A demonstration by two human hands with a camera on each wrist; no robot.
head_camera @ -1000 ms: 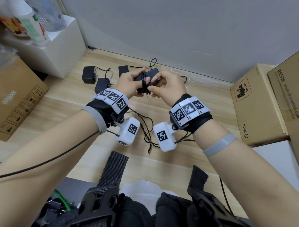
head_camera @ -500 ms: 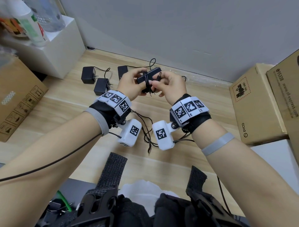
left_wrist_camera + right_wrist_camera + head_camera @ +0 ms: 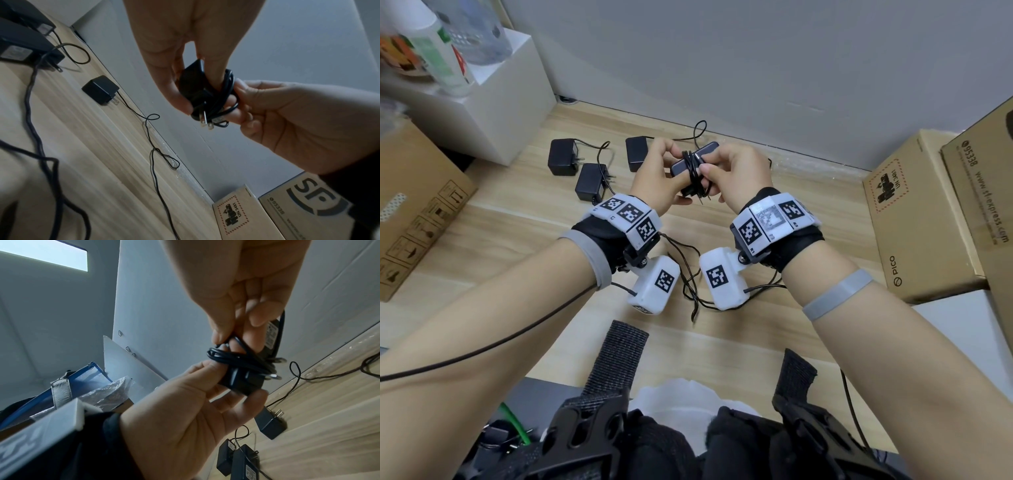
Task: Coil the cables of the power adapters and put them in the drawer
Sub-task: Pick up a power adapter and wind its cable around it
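Both hands are up over the wooden floor (image 3: 774, 329). The left hand (image 3: 654, 181) grips a black power adapter (image 3: 681, 167) by its body, while the right hand (image 3: 739, 178) pinches the cable (image 3: 693, 171) wrapped around the middle. Farther off to the left, three more adapters (image 3: 590, 181) lie loose on the floor near the wall.

The near right carton (image 3: 914, 233) reads "PICO" and "UN 3481". The far right carton (image 3: 983, 192) reads "95338", with an "SF" logo.
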